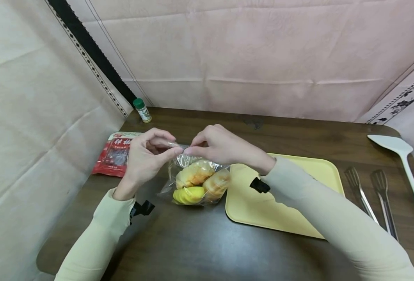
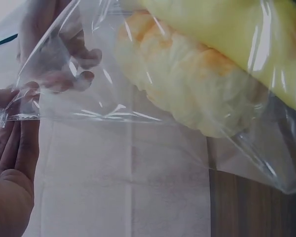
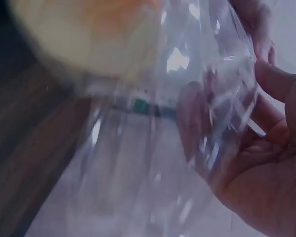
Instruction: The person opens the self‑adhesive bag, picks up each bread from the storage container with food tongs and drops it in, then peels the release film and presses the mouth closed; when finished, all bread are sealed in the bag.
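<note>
A clear plastic bag (image 1: pixel 172 180) holds several bread-like pieces just above or on the table. Inside are a pale browned bun (image 1: pixel 194 174), a striped tan roll (image 1: pixel 216 185) and a bright yellow piece (image 1: pixel 189 195). My left hand (image 1: pixel 144 158) pinches the bag's upper edge between thumb and fingers. Close beside it, my right hand (image 1: pixel 222 145) pinches the same edge, the two thumbs nearly meeting. The left wrist view shows the browned bun (image 2: pixel 187 74) through the film. In the right wrist view, fingers of the right hand (image 3: pixel 266 168) show partly through crinkled plastic.
A yellow tray (image 1: pixel 256 210) lies right of the bag, partly under my right forearm. Two forks (image 1: pixel 386 195) and a pale green spatula (image 1: pixel 408 168) lie farther right. Behind my left hand are a red packet (image 1: pixel 113 156) and a green-capped bottle (image 1: pixel 143 112).
</note>
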A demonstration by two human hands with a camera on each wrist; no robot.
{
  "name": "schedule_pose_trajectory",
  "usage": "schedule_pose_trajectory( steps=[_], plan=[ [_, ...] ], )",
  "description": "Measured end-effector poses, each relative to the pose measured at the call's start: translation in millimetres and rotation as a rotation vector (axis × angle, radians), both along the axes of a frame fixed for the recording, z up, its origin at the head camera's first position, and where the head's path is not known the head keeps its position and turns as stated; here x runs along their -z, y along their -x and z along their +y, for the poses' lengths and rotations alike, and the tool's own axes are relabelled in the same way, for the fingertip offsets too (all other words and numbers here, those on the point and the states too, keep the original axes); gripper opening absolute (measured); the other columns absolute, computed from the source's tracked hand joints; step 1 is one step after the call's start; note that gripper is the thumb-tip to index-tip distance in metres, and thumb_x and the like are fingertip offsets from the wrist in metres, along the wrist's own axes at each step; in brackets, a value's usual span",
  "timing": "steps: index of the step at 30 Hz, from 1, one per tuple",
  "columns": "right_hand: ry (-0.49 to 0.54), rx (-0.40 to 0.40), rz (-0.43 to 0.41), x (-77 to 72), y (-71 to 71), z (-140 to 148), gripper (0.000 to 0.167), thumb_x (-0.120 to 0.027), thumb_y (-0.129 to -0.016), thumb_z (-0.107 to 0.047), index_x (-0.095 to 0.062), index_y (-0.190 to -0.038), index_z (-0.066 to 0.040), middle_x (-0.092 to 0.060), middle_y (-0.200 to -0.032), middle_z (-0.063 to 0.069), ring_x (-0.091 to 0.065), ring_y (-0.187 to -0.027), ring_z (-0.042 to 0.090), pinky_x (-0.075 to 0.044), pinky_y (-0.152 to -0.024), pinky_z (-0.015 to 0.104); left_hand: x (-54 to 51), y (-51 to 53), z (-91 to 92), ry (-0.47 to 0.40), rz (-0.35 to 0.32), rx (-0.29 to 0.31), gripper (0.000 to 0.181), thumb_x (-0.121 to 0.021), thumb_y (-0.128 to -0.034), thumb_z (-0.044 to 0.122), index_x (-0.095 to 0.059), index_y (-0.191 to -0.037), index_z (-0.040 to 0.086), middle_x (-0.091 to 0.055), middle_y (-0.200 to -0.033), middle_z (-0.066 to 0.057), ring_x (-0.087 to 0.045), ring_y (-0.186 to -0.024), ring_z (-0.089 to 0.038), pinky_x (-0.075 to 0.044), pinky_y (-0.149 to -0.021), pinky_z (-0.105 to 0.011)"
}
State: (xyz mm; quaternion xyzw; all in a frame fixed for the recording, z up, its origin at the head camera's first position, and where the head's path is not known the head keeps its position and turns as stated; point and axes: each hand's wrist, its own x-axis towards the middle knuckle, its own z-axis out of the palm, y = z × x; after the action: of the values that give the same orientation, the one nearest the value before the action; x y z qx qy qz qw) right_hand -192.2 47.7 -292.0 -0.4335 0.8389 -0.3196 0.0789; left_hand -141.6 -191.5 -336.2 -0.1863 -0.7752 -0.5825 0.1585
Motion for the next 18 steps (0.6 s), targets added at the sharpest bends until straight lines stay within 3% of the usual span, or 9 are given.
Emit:
schedule_pose_trajectory(
  steps=[2,5,9,13,18],
  plan=[
    [-0.010,-0.005,-0.025,-0.6,-1.1,-8,0.024,-0.072,-0.107,-0.027,-0.083,-0.090,-0.014,-0.061,-0.067,-0.006,-0.047,-0.062,0.010,-0.042,-0.065,0.028,-0.2,-1.3,-0.6,0.013,-0.024,0.011,0.026,-0.081,-0.0881,-0.011,-0.070,-0.112,-0.010,-0.082,-0.092,0.021,-0.075,-0.077,-0.003,-0.054,-0.063,-0.017],
    [-0.015,0.020,-0.018,0.2,-3.0,-16,0.024,-0.073,-0.106,-0.026,-0.082,-0.087,-0.015,-0.061,-0.069,-0.008,-0.049,-0.065,0.009,-0.042,-0.068,0.027,-0.1,-1.2,0.0,0.099,-0.100,-0.001,0.024,-0.082,-0.0928,0.000,-0.075,-0.116,-0.003,-0.080,-0.093,0.018,-0.065,-0.069,-0.005,-0.050,-0.063,-0.019],
    [-0.036,0.044,-0.019,2.8,-3.8,-17,0.021,-0.075,-0.105,-0.025,-0.082,-0.087,-0.014,-0.063,-0.072,-0.007,-0.050,-0.068,0.010,-0.043,-0.069,0.026,0.2,-1.0,1.1,0.224,-0.167,-0.038,0.011,-0.083,-0.0973,0.014,-0.084,-0.106,0.007,-0.082,-0.092,0.000,-0.056,-0.066,-0.011,-0.045,-0.060,-0.024],
    [-0.072,0.071,-0.069,6.3,-2.7,-9,0.018,-0.081,-0.099,-0.024,-0.081,-0.083,-0.015,-0.066,-0.071,-0.007,-0.053,-0.068,0.009,-0.045,-0.068,0.027,1.2,-2.0,1.4,0.256,-0.113,-0.066,0.007,-0.081,-0.0976,0.010,-0.084,-0.100,0.004,-0.082,-0.092,-0.015,-0.061,-0.068,-0.012,-0.049,-0.061,-0.023],
    [-0.105,0.108,-0.106,14.6,1.1,5,0.018,-0.085,-0.095,-0.024,-0.080,-0.079,-0.018,-0.068,-0.072,-0.007,-0.055,-0.069,0.010,-0.047,-0.070,0.028,4.5,-2.3,0.3,0.256,-0.026,-0.122,0.004,-0.081,-0.0961,0.005,-0.083,-0.097,0.001,-0.082,-0.090,-0.018,-0.060,-0.067,-0.008,-0.046,-0.062,-0.020]
  ],
)
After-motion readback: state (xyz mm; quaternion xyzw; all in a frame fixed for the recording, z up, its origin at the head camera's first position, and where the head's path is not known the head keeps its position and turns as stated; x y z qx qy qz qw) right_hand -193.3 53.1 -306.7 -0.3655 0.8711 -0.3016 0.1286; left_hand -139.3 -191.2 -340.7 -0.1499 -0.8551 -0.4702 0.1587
